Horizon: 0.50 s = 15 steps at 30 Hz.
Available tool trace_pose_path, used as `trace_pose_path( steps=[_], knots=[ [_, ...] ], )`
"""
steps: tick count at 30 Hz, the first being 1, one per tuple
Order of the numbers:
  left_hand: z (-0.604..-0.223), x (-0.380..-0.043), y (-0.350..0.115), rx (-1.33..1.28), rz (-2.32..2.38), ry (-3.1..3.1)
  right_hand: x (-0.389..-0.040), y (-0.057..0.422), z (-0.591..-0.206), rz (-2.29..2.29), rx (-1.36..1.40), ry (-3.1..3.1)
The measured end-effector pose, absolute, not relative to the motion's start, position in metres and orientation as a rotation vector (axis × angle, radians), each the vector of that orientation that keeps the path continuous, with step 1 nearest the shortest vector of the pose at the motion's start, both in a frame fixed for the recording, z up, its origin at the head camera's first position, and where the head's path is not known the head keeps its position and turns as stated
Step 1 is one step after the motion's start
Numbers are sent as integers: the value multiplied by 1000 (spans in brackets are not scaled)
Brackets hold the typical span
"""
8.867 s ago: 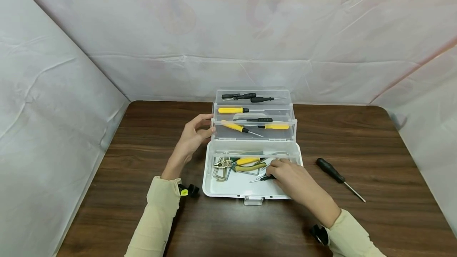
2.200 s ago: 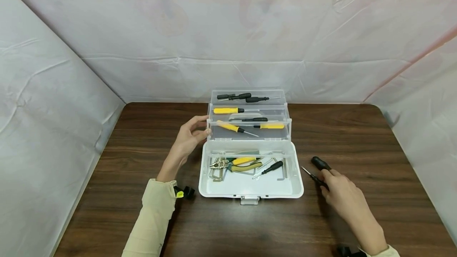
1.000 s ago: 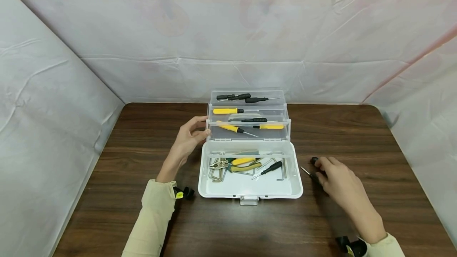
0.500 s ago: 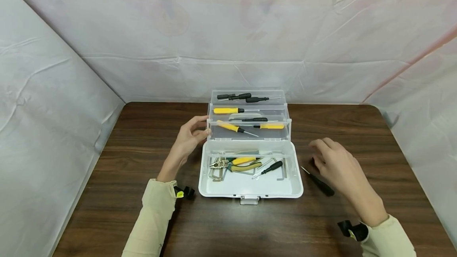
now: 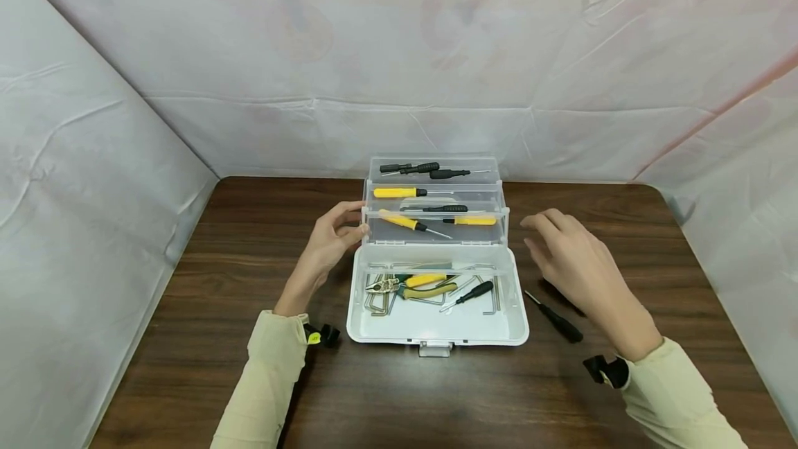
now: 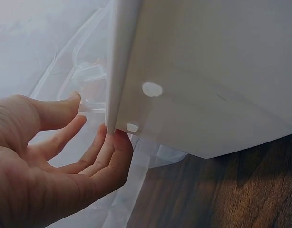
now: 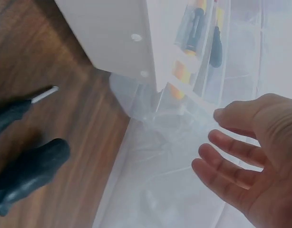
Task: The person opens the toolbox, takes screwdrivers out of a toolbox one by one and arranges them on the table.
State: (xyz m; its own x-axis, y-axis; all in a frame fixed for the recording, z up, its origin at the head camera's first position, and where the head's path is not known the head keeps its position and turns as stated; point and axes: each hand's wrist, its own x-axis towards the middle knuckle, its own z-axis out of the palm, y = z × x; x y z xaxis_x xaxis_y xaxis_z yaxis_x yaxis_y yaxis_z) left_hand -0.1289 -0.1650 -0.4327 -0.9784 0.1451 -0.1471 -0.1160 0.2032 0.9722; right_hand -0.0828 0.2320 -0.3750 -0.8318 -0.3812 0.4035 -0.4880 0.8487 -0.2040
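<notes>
A white toolbox (image 5: pixel 386 331) stands with its clear tiered trays (image 5: pixel 474 234) raised at the back. My left hand (image 5: pixel 330 241) holds the trays' left side in the head view; its fingertips touch the box's rim in the left wrist view. To the right of the trays, my right hand (image 5: pixel 573 265) hovers with relaxed fingers and holds nothing. A small black screwdriver (image 5: pixel 561 324) lies on the table beside the box. Another, larger black-handled screwdriver (image 7: pixel 34 164) is mostly hidden beneath my right hand in the head view.
Pliers with yellow-green handles (image 5: pixel 430 292), a black screwdriver (image 5: pixel 476 292) and several hex keys (image 5: pixel 495 300) lie in the box's base. Yellow screwdrivers (image 5: pixel 399 192) and black ones (image 5: pixel 449 174) lie in the trays. White sheeting (image 5: pixel 312 54) stands behind the wooden table (image 5: pixel 249 227).
My right hand has left the box's base and a small screwdriver now lies on the table. It touched the larger screwdriver, then rose and moved away towards the trays. My left hand stays.
</notes>
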Motion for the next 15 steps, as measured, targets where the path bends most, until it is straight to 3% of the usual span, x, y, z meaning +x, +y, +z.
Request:
trace_pose_path(
  steps=[15],
  knots=[
    [-433, -128, -164, -5, 1855, 2277, -119, 207, -362, 475, 704, -2710]
  ],
)
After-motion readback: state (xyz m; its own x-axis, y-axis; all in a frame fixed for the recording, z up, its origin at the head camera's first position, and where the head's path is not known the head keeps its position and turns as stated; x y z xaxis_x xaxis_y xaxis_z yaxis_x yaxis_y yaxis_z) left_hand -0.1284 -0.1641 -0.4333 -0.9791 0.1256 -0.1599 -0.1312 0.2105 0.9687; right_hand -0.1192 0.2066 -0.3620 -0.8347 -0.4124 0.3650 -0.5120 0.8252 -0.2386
